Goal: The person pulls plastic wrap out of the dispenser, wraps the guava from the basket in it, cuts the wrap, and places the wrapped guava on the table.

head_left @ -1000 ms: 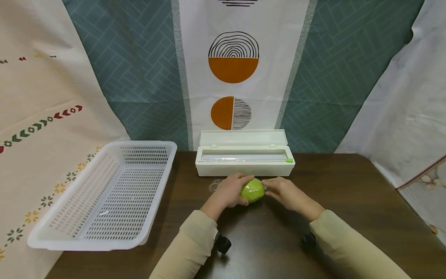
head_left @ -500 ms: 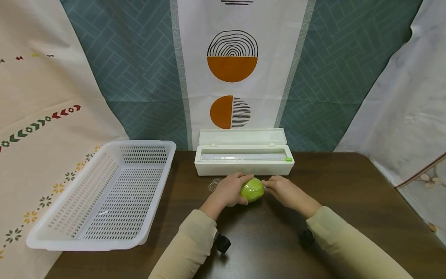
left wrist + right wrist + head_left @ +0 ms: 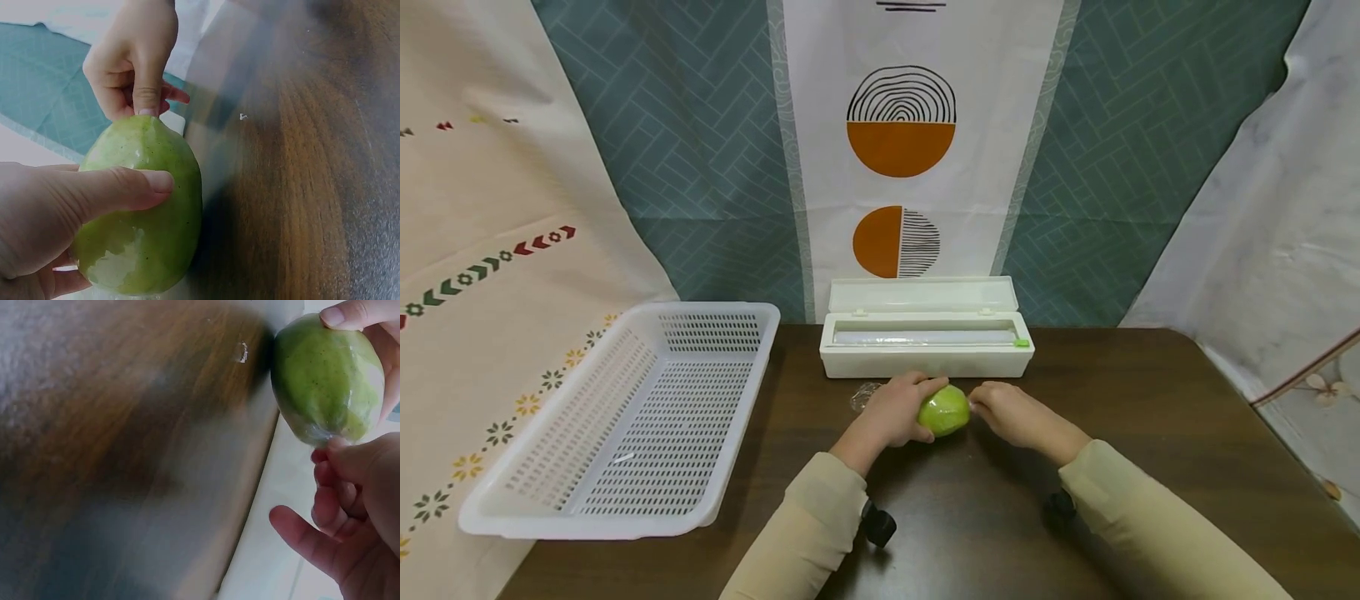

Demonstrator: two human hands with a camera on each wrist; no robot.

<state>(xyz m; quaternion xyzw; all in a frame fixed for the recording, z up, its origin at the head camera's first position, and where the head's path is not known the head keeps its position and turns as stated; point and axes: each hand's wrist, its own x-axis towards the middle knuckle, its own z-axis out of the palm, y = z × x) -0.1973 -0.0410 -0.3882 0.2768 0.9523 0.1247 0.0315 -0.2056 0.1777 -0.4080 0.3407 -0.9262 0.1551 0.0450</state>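
Note:
A smooth green oval fruit (image 3: 944, 412), mango-like in shape, lies on the dark table in front of the cling film box (image 3: 925, 364). Clear cling film covers it tightly and shines in both wrist views. From the left, my left hand (image 3: 891, 412) grips the fruit, its thumb laid along the near side (image 3: 119, 190). At the fruit's right end, my right hand (image 3: 1018, 415) pinches the gathered cling film (image 3: 320, 433) between thumb and index finger. Another crumpled film end (image 3: 862, 396) sticks out beyond my left hand, which partly hides it.
The cling film box stands with its lid raised, a roll inside and a green slider (image 3: 1022, 343) on its edge. To the left sits a white perforated basket (image 3: 598, 527) containing a small white piece (image 3: 623, 458). A tiny white scrap (image 3: 244, 116) lies on the table.
My right fingers have closed in on the film at the fruit's right end and now pinch it. The left hand keeps its grip, and the fruit has hardly moved.

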